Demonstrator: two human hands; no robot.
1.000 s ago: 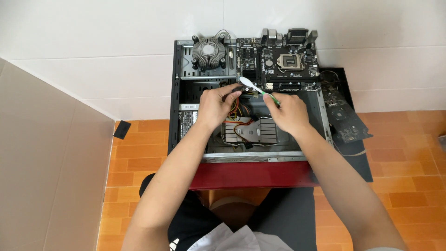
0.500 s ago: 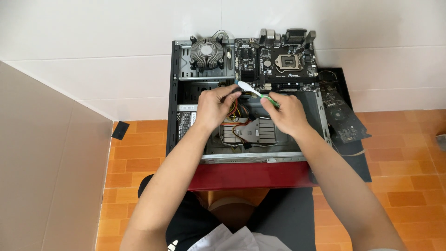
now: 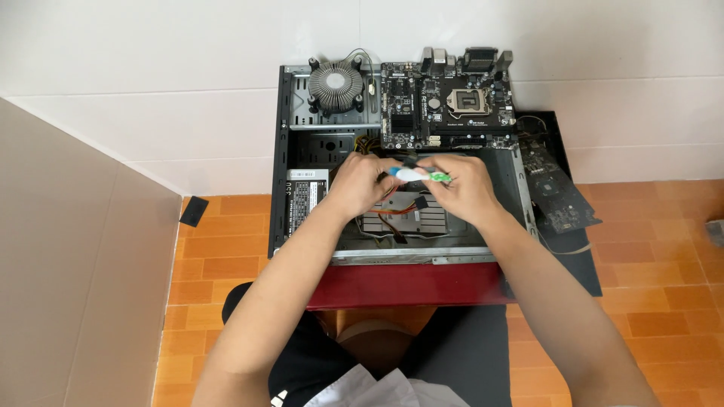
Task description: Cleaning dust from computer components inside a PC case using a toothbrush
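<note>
Mid-frame, over open computer case | left hand and right hand both pinch white-green tool — held level, steadied at each end.

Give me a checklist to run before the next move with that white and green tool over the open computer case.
1. White and green tool held in both hands: ok.
2. Left hand on its white end: ok.
3. Right hand on its green end: ok.
4. Open computer case lies flat: ok.
5. Motherboard and round cooler apart from the hands: ok.
6. Tool's tip: cannot tell, hidden.
</note>
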